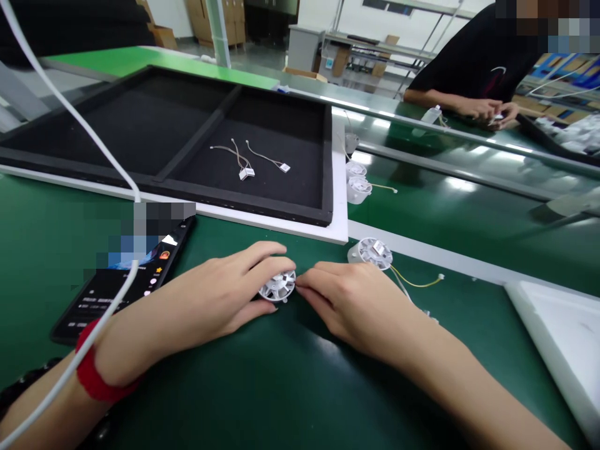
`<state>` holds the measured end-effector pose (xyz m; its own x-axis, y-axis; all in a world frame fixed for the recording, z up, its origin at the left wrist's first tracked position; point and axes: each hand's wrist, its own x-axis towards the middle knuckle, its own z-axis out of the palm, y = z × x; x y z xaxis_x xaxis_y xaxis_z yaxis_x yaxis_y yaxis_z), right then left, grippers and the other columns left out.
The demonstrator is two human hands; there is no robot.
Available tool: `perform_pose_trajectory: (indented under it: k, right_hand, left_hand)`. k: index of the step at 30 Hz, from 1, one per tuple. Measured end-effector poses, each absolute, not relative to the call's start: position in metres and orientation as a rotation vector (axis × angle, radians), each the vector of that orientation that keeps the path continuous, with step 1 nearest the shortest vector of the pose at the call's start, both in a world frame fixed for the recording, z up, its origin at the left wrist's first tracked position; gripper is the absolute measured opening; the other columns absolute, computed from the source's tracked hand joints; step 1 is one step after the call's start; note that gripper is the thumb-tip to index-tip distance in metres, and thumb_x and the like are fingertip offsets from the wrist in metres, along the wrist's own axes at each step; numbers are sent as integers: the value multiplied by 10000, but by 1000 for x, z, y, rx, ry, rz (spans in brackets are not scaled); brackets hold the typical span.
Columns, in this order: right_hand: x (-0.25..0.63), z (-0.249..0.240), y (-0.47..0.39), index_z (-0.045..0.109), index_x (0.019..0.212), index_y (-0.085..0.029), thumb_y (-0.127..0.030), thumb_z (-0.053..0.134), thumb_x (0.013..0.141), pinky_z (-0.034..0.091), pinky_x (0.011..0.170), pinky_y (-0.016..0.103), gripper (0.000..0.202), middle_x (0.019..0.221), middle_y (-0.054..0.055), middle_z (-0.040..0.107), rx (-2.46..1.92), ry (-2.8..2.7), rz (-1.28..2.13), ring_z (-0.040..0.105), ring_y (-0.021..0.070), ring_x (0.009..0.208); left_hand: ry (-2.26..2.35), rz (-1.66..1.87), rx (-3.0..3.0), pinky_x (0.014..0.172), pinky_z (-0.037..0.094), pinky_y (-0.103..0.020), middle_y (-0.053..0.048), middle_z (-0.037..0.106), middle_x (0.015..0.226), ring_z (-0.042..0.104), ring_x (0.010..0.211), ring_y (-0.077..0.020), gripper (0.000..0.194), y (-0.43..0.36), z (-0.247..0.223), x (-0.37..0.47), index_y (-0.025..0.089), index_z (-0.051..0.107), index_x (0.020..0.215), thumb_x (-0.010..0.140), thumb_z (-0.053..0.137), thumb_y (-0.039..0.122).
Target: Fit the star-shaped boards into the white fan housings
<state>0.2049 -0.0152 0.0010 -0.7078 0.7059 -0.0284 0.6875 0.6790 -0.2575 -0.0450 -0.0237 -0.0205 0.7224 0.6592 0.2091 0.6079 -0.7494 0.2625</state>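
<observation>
My left hand [234, 284] is closed around a small round white plastic housing [277, 289] with spokes, resting low over the green table. At the housing's right edge, the thumb and fingertips of my right hand [342, 290] are pinched together; whatever they hold, if anything, is hidden. Just beyond my right hand stands a similar white housing [370, 253] with a small labelled square on top. Yellow and white wires [417, 281] trail from it to the right, ending in a small connector.
A black divided tray [262, 200] holds several small wired boards [284, 167]. Left lies a phone [126, 294], crossed by a white cable [70, 112]. More housings [359, 189] sit beside the tray. A white foam piece [557, 337] is at right. Across the line, a person's hands [497, 114] handle a small part.
</observation>
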Motion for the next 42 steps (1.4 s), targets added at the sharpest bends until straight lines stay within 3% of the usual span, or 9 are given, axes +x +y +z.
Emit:
perform_pose_trajectory:
  k: [3, 8, 13, 18, 22, 26, 33, 38, 42]
  right_hand:
    - [206, 2, -14, 786, 1040, -168, -140, 618, 1034, 393, 572, 332, 171, 889, 46, 810, -1197, -2784, 404, 756, 239, 704]
    - [210, 7, -14, 673, 1311, -145, -121, 595, 1027, 427, 538, 317, 296, 898, 16, 824, -1137, -2554, 478, 748, 206, 641]
    - [213, 13, -17, 673, 1326, -145, -147, 709, 973, 513, 648, 346, 355, 1165, 56, 833, -946, -2549, 427, 817, 262, 934]
    - [211, 14, -16, 626, 1364, -92, -349, 805, 978, 477, 574, 371, 498, 1123, 68, 836, -911, -2620, 298, 819, 270, 874]
    - [212, 14, -16, 683, 1240, -97, -396, 703, 1059, 447, 553, 354, 350, 999, 43, 831, -834, -2528, 186, 793, 215, 772]
    - [216, 16, -18, 714, 1163, -110, -410, 679, 1072, 454, 568, 343, 316, 905, 12, 792, -738, -2496, 160, 748, 189, 723]
    - [214, 16, -18, 687, 1271, -111, -352, 657, 1091, 558, 747, 320, 302, 1291, 56, 797, -684, -2460, 172, 784, 210, 1065]
    - [216, 26, -19, 695, 1227, -107, -354, 576, 1132, 569, 708, 318, 290, 1217, 50, 827, -712, -2523, 169, 806, 196, 1010]
    - [249, 47, -18, 686, 1250, -85, -311, 608, 1111, 598, 803, 320, 277, 1203, 119, 825, -903, -2440, -112, 808, 232, 988]
  left_hand:
    - [1029, 470, 2609, 866, 667, -354, -50, 634, 1424, 734, 1200, -263, 292, -25, -17, -45, 320, 520, 1384, 1181, 362, 458]
    - [1173, 642, 2190, 1091, 584, -260, 64, 688, 1398, 681, 1306, -195, 287, -27, -5, -44, 426, 643, 1344, 1066, 658, 497]
    - [1299, 648, 1795, 994, 648, -281, 22, 757, 1328, 726, 1256, -265, 474, -28, -3, -44, 376, 740, 1292, 914, 761, 662]
    - [1307, 715, 1575, 1011, 633, -280, 34, 767, 1313, 759, 1180, -241, 519, -27, -19, -49, 388, 720, 1295, 854, 838, 635]
    - [1215, 783, 1453, 966, 633, -227, 57, 774, 1262, 768, 1148, -206, 422, -28, -20, -50, 401, 744, 1176, 813, 918, 527]
    - [1141, 803, 1424, 905, 633, -176, 66, 770, 1274, 776, 1124, -186, 329, -30, -13, -49, 395, 788, 1079, 797, 946, 455]
    - [1183, 775, 1453, 961, 658, -319, 41, 781, 1228, 779, 1120, -247, 352, -31, -9, -53, 377, 773, 1114, 812, 925, 479]
    - [1180, 741, 1554, 1025, 636, -327, 18, 735, 1378, 745, 1223, -277, 510, -29, -17, -54, 421, 669, 1310, 862, 862, 570]
    - [1281, 810, 1622, 1024, 626, -300, 9, 685, 1467, 720, 1275, -282, 582, -28, -20, -53, 430, 597, 1404, 903, 785, 658]
